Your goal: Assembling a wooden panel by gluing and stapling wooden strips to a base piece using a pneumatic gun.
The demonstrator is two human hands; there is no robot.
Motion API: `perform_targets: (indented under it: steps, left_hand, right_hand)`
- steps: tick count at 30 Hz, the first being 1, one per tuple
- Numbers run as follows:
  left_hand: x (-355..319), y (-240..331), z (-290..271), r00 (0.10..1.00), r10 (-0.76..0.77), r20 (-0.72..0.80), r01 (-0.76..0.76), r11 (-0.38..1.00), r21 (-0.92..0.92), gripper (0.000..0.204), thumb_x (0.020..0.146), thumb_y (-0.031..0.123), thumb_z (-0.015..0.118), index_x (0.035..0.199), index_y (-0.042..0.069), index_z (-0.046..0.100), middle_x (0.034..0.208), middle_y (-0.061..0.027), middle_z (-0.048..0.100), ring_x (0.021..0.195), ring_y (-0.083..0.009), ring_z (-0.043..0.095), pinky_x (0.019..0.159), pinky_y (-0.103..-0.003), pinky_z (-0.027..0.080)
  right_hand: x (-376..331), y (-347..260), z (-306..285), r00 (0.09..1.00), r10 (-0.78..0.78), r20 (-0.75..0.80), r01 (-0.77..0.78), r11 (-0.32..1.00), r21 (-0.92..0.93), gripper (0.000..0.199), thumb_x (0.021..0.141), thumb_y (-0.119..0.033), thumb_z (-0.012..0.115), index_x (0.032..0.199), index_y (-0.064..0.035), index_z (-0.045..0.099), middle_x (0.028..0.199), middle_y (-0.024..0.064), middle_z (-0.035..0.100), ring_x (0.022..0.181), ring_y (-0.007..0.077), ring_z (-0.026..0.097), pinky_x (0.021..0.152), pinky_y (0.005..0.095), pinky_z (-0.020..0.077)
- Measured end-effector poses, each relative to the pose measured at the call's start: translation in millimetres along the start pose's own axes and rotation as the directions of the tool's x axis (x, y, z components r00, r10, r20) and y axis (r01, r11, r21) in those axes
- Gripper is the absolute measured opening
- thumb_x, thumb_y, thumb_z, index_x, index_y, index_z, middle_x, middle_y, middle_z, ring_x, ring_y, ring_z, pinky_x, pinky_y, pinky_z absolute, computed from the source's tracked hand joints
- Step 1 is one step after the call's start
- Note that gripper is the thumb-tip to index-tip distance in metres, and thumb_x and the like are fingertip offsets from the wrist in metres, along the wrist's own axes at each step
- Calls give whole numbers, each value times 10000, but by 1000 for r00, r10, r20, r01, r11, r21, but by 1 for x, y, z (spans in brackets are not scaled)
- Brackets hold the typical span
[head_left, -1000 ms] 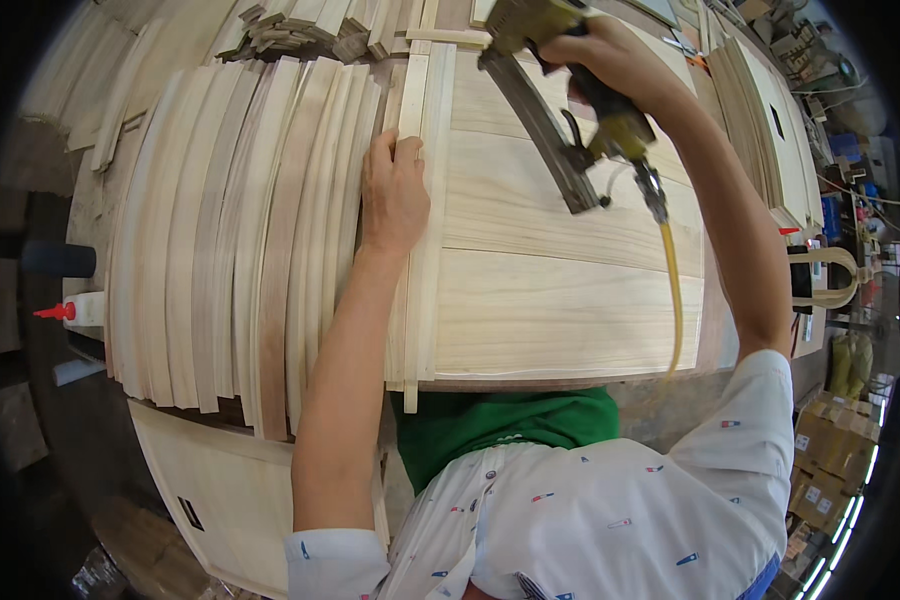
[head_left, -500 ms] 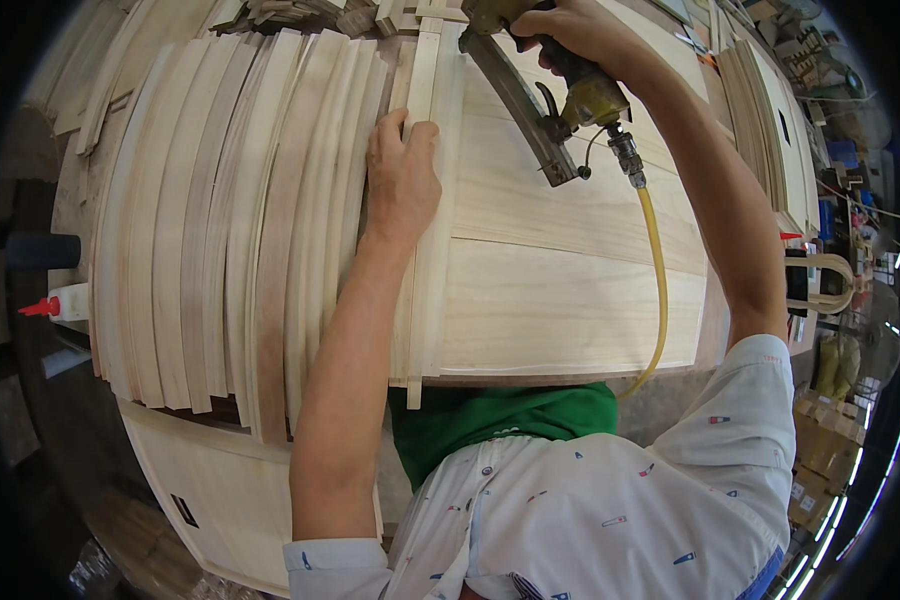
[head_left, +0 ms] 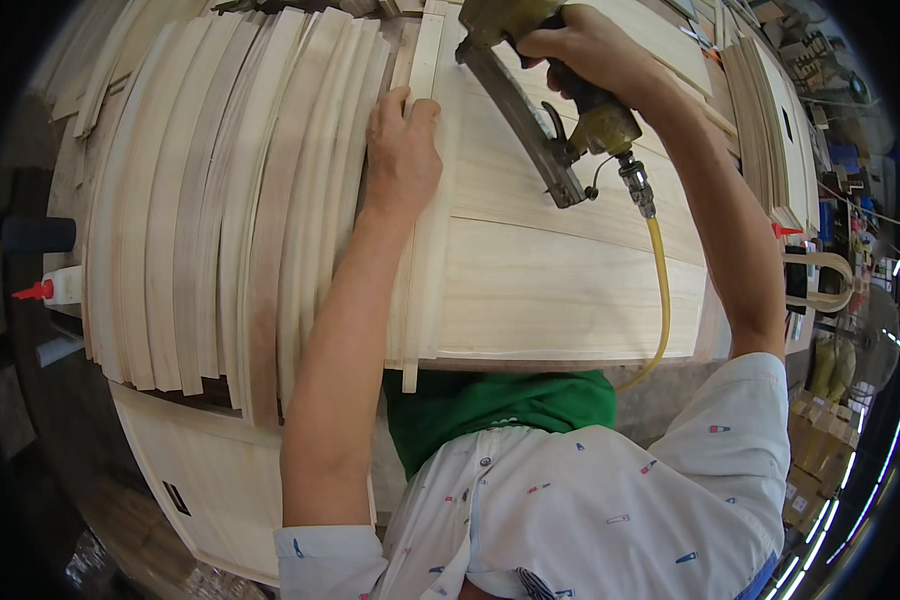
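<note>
My right hand (head_left: 598, 55) is wrapped round the handle of a pneumatic nail gun (head_left: 526, 118), a worn olive-yellow tool with a long slanted metal magazine. From its fitting a yellow air hose (head_left: 662, 290) curves down toward my body. The gun's nose is over the far part of a narrow wooden strip (head_left: 425, 60); whether it touches is unclear. My left hand (head_left: 404, 155) is closed over the strip, two fingers bent across it, the others hidden. Under the strip's right side lies a pale wooden panel (head_left: 570, 300).
Left of my forearm, many long wooden slats (head_left: 210, 200) lie side by side. A white glue bottle (head_left: 64, 286) with a red nozzle sits at the left edge. More panels (head_left: 760, 140) are stacked at right. Another panel (head_left: 210, 490) with a dark slot is below the slats.
My right hand has brought the nail gun slightly toward me and to the right. My left hand keeps its place on the strip. The whole view has shifted a little.
</note>
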State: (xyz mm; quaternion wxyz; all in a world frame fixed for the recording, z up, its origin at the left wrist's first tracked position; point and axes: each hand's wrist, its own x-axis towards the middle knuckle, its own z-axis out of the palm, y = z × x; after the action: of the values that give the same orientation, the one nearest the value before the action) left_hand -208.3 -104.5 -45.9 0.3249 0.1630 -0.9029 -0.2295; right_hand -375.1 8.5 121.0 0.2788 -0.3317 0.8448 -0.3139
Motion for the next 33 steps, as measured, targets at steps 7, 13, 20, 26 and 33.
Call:
perform_targets:
  steps: [7, 13, 20, 26, 33]
  left_hand:
    - [-1, -6, 3, 997, 59, -54, -59, 998, -11, 157, 863, 12, 572, 1016, 35, 600, 1151, -203, 518, 1126, -382, 490, 955, -444, 414]
    - [-2, -2, 1, 998, 25, -58, -26, 999, -19, 172, 862, 26, 586, 1033, 39, 593, 1160, -189, 519, 1127, -373, 492, 959, -435, 413]
    - [-3, -3, 1, 999, 17, -29, -17, 1000, -19, 292, 858, 40, 594, 1141, 32, 523, 1178, -150, 520, 1126, -346, 495, 972, -424, 404]
    - [-2, -2, 0, 999, -45, -1, 45, 999, -21, 279, 874, 53, 585, 1145, 33, 523, 1183, -152, 524, 1138, -351, 489, 973, -424, 404]
    - [-2, -7, 3, 997, -78, -21, 77, 995, -60, 257, 896, 52, 551, 1151, 28, 522, 1191, -162, 530, 1134, -353, 493, 969, -419, 408]
  right_hand:
    - [-33, -2, 12, 997, -29, -71, 25, 998, -59, 207, 803, -176, 612, 849, 25, 619, 655, 57, 589, 541, 150, 570, 480, 296, 462]
    - [-74, 3, 15, 997, -63, -34, 64, 998, 27, 286, 790, -247, 649, 867, 27, 627, 600, 59, 574, 506, 114, 585, 490, 257, 490]
    - [-66, 2, 32, 997, -76, -28, 76, 997, -6, 272, 787, -226, 640, 854, 37, 610, 645, 63, 572, 534, 109, 596, 497, 257, 498]
    - [-67, 3, 34, 996, -86, -27, 85, 996, -38, 280, 793, -231, 635, 841, 43, 603, 624, 64, 564, 510, 116, 581, 482, 251, 477]
    - [-97, 5, 47, 998, -55, 30, 54, 998, 19, 269, 793, -197, 628, 833, 68, 597, 629, 90, 599, 531, 144, 607, 523, 288, 511]
